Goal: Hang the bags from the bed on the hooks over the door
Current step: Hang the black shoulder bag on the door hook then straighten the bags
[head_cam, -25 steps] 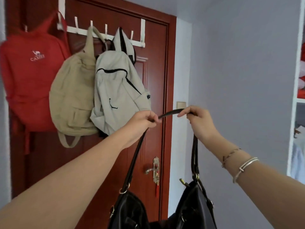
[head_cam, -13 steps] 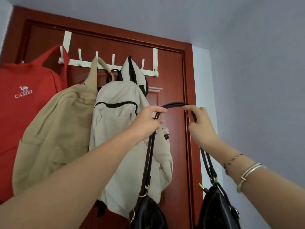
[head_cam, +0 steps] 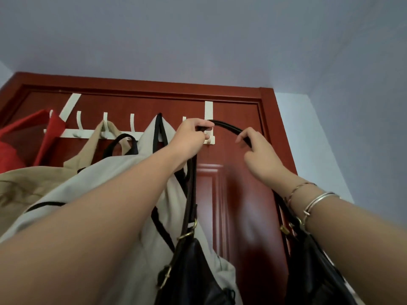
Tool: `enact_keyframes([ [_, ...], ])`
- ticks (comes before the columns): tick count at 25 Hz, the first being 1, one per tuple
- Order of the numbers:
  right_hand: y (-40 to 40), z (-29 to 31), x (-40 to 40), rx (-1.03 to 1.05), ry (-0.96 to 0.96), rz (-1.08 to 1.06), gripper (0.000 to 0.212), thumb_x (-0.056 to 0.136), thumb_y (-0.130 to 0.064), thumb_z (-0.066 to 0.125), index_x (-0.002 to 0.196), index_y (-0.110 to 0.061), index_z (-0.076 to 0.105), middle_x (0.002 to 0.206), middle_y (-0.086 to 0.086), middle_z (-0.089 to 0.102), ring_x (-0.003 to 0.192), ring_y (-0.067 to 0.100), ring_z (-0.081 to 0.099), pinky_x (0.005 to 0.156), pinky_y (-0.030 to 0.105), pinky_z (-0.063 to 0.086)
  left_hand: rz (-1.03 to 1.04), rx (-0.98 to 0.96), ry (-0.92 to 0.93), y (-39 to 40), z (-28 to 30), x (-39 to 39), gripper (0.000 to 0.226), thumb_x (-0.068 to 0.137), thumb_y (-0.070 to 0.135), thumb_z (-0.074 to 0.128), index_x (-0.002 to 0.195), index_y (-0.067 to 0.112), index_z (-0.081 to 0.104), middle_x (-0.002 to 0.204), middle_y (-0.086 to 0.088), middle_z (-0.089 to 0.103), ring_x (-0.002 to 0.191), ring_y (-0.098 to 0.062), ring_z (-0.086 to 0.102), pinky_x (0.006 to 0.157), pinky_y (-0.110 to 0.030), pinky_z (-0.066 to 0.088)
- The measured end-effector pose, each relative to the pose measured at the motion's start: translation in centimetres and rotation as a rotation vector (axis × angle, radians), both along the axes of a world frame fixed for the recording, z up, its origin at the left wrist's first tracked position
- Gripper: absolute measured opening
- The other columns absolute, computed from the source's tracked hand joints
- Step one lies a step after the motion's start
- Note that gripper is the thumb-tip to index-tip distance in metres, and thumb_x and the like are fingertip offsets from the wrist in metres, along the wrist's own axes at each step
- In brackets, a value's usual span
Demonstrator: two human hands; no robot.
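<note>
I hold a black leather handbag (head_cam: pixel 193 274) by its black strap (head_cam: pixel 226 126), which arches between my hands. My left hand (head_cam: pixel 190 137) grips the strap's left end right at the rightmost hook (head_cam: pixel 208 139) of the white over-door rack (head_cam: pixel 123 134). My right hand (head_cam: pixel 259 154) pinches the strap further right, below hook height. The bag's body hangs low between my forearms, partly cut off by the frame's bottom edge. On the rack hang a red backpack (head_cam: pixel 24 142), a tan backpack (head_cam: pixel 33 183) and a light grey backpack (head_cam: pixel 123 172).
The rack sits on a red-brown wooden door (head_cam: pixel 233 194) with a matching frame (head_cam: pixel 279 137). Pale bluish walls and ceiling surround it, with a side wall close on the right. Two hooks between the hanging backpacks carry nothing.
Both hands have risen with the strap from mid-door height up to the rack's right end. The view has tilted upward and closer to the door.
</note>
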State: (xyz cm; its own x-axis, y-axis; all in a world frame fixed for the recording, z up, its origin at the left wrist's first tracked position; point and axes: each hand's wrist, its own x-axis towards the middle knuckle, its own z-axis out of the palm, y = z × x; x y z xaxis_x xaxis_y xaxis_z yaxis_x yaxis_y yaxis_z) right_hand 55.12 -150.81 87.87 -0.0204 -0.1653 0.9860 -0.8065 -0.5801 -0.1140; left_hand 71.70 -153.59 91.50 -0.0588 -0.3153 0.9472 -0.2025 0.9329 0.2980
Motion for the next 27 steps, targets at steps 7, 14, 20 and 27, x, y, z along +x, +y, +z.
enact_keyframes([
  [7,-7.8,7.8,-1.1,-0.094,-0.022,0.037,0.038,0.070,0.001,0.034,0.092,-0.027,0.049,0.106,0.006,0.059,0.079,0.028,0.053,0.074,0.046,0.051,0.017,-0.045,0.055,-6.4,6.9,-1.5,0.043,0.082,-0.006,0.043,0.111,0.016,0.065,0.110,-0.004,0.064,0.081,-0.012,0.062,0.074,-0.025,0.050],
  [14,-12.7,12.7,-0.3,-0.060,-0.023,-0.002,0.028,0.079,-0.003,0.037,0.090,-0.027,0.046,0.097,0.002,0.052,0.089,0.029,0.050,0.075,0.042,0.044,0.120,0.016,0.047,-10.0,11.0,-2.1,0.044,0.080,-0.005,0.037,0.111,0.011,0.064,0.103,-0.010,0.064,0.109,-0.027,0.062,0.097,-0.037,0.050],
  [20,-13.3,9.9,-0.6,-0.032,-0.025,0.041,0.025,0.071,-0.001,0.034,0.083,-0.021,0.043,0.074,-0.003,0.040,0.090,0.025,0.037,0.077,0.039,0.040,0.363,-0.151,-0.097,-9.6,8.7,-2.5,0.029,0.075,-0.013,0.037,0.077,0.011,0.052,0.084,-0.010,0.040,0.078,-0.020,0.035,0.057,-0.024,0.028],
  [27,-12.1,3.9,0.7,0.047,0.008,0.057,0.018,0.077,-0.006,0.041,0.081,-0.024,0.044,0.070,-0.005,0.043,0.088,0.024,0.040,0.073,0.035,0.033,0.471,-0.126,-0.237,-6.7,1.6,-1.6,0.049,0.091,0.011,0.049,0.139,0.013,0.043,0.142,-0.006,0.049,0.130,-0.022,0.046,0.097,-0.020,0.034],
])
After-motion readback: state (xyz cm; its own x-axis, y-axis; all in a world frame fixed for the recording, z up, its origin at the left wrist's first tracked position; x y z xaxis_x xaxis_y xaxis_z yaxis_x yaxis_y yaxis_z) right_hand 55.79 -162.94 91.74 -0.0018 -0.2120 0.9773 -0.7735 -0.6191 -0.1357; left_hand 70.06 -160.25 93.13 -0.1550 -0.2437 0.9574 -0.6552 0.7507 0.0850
